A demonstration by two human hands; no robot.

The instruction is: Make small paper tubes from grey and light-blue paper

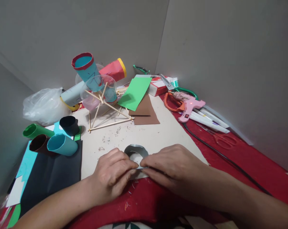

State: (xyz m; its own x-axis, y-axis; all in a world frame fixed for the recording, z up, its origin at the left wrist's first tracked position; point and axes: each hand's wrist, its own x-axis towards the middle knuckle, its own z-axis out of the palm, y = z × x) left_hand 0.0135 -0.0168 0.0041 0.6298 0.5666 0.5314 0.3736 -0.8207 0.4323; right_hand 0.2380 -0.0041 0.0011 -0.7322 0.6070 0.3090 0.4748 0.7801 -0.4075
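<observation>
A grey paper ring (135, 147) stands at the near edge of the pale board (182, 143), its opening turned up toward me. My left hand (115, 171) pinches its near wall from the left, thumb below and fingers above. From the right, my right hand (169, 165) pinches the same wall, its fingertips almost meeting those of the left. Both hands hide most of the ring's near side. Ahead of them is a wheel model of wooden sticks (110, 125) and clear discs, with coloured paper cups such as a blue one (90, 76) fixed round it.
Several paper cups, including a light blue one (62, 144), stand at left on black paper (55, 178). Green paper (136, 92) overlaps brown sheets (148, 116). A pink glue gun (190, 105), its cord (220, 159), orange-handled scissors (172, 103) and markers (208, 121) lie right. Walls close the back.
</observation>
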